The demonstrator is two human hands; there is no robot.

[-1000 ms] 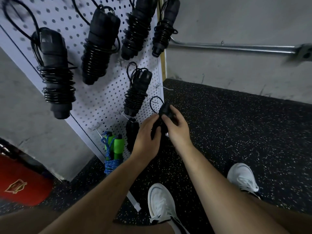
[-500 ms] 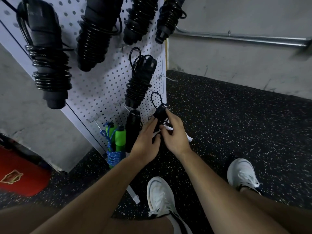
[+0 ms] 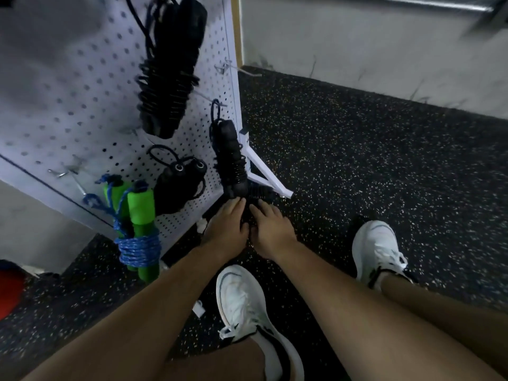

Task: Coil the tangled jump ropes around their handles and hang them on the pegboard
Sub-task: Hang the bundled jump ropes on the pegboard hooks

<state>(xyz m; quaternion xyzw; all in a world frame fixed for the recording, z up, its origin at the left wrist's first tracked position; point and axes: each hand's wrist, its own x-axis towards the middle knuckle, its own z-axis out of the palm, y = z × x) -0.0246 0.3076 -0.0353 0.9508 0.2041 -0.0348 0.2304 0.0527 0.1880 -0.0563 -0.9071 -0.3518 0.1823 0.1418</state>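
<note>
A black jump rope (image 3: pixel 230 160), coiled around its handles, hangs by a loop from a hook near the lower right edge of the white pegboard (image 3: pixel 82 105). My left hand (image 3: pixel 225 225) and my right hand (image 3: pixel 270 229) sit side by side just below it. The fingertips of both hands touch the bundle's lower end, and the fingers look fairly straight. The underside of the bundle is hidden behind my fingers.
More coiled black ropes (image 3: pixel 167 86) (image 3: pixel 178 185) and a green-handled blue rope (image 3: pixel 140 215) hang on the board. Its white stand foot (image 3: pixel 264 174) juts onto the speckled rubber floor. My white shoes (image 3: pixel 242 298) (image 3: pixel 376 251) stand below; a red object (image 3: pixel 8 292) lies at the left.
The black bundle that both hands gripped at the hook now hangs by its loop. Both hands have slid down to its lower end. The view has tilted downward.
</note>
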